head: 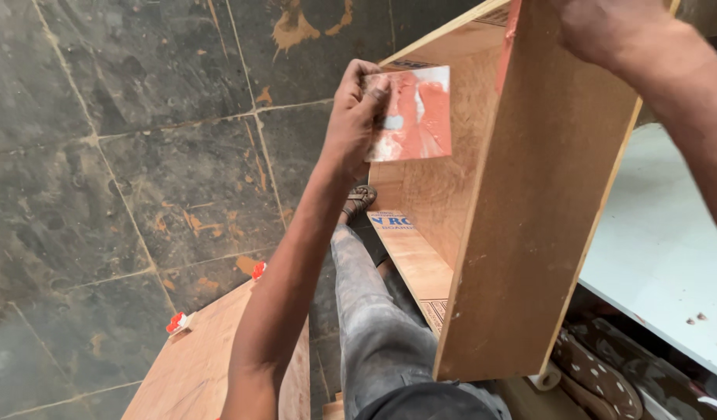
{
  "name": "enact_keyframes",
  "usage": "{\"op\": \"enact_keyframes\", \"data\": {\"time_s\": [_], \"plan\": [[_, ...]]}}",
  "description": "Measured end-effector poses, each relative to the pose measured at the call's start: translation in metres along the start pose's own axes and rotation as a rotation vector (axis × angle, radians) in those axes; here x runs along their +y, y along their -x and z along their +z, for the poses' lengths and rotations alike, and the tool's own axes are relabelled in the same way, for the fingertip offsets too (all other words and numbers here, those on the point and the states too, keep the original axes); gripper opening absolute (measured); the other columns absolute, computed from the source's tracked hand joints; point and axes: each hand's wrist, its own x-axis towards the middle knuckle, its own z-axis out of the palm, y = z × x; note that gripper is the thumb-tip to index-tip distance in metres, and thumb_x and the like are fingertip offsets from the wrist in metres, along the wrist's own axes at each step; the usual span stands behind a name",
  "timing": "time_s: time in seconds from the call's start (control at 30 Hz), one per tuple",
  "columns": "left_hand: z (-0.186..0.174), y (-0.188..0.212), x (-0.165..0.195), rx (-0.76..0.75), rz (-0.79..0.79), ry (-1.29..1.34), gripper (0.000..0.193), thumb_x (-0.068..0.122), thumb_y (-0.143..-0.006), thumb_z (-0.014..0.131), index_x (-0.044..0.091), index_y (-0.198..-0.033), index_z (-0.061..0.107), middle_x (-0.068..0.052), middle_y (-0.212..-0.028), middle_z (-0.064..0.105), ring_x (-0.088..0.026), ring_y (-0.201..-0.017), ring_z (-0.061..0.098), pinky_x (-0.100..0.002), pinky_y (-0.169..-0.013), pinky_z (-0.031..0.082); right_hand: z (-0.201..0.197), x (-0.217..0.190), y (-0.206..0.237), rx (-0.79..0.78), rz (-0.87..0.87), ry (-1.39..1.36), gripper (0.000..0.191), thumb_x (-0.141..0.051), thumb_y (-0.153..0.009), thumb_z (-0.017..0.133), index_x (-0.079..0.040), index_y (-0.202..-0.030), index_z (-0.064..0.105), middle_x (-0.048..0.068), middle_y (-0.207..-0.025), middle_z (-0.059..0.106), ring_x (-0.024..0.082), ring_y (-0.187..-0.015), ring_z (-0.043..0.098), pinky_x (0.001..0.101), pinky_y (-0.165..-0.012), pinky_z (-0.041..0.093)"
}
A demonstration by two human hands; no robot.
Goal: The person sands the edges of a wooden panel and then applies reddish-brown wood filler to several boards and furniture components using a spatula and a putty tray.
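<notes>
Head view: the left hand [357, 109] pinched a flat spreader card [411, 115], smeared red, against the plywood box [522, 210] at twelve o'clock. The card's long axis ran toward three o'clock. The right hand [599, 27] gripped the box's top edge, at one o'clock.

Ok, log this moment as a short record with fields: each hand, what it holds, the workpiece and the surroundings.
left hand: grips a small flat scraper card smeared with reddish paste, held against the inner face of the box
right hand: rests on the top edge of the plywood box, fingers out of frame
workpiece: open plywood box, standing on edge
nearby: plywood sheet lower left, white board right
floor: dark stone tiles
</notes>
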Motion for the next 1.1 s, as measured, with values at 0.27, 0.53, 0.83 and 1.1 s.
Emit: {"op": "enact_keyframes", "data": {"time_s": [0.27,0.53,0.83,1.1], "plan": [[-0.002,0.027,0.007,0.008,0.024,-0.019,0.009,0.012,-0.11,0.056,0.007,-0.11,0.049,0.0,-0.092,0.06,-0.003,-0.079,0.058,-0.02,-0.065,0.052,0.029,-0.039,0.047,0.287,-0.091,0.111,0.039,-0.005,-0.097,0.069,-0.027,-0.129,0.07,0.016,-0.151,0.04,0.034,-0.146,0.033,0.0537,-0.118,0.03],[-0.001,0.049,0.012,0.045,-0.023,-0.02,0.01,0.013,-0.107,0.056,0.007,-0.108,0.048,-0.002,-0.09,0.06,-0.006,-0.075,0.063,-0.024,-0.06,0.057,0.015,-0.119,0.12,0.187,-0.074,0.138,0.052,-0.002,-0.1,0.067,-0.039,-0.137,0.07,0.018,-0.174,0.014,0.037,-0.163,0.006,0.0532,-0.13,0.008],[-0.005,0.059,0.002,0.036,-0.006,-0.056,0.011,0.013,-0.107,0.057,0.006,-0.107,0.048,-0.002,-0.09,0.061,-0.005,-0.075,0.062,-0.024,-0.062,0.055,-0.021,-0.114,0.086,0.246,-0.127,0.566,0.095,-0.008,-0.082,0.068,-0.045,-0.167,0.048,0.021,-0.168,0.021,0.036,-0.156,0.012,0.0556,-0.123,0.009],[-0.017,0.075,-0.003,0.052,0.003,-0.09,0.01,0.011,-0.108,0.057,0.006,-0.108,0.049,0.0,-0.09,0.057,-0.004,-0.076,0.057,-0.022,-0.063,0.052,-0.045,-0.13,0.152,0.196,-0.277,0.406,0.081,-0.003,-0.086,0.072,-0.042,-0.154,0.051,0.014,-0.162,0.032,0.031,-0.152,0.02,0.0521,-0.12,0.021]]}}
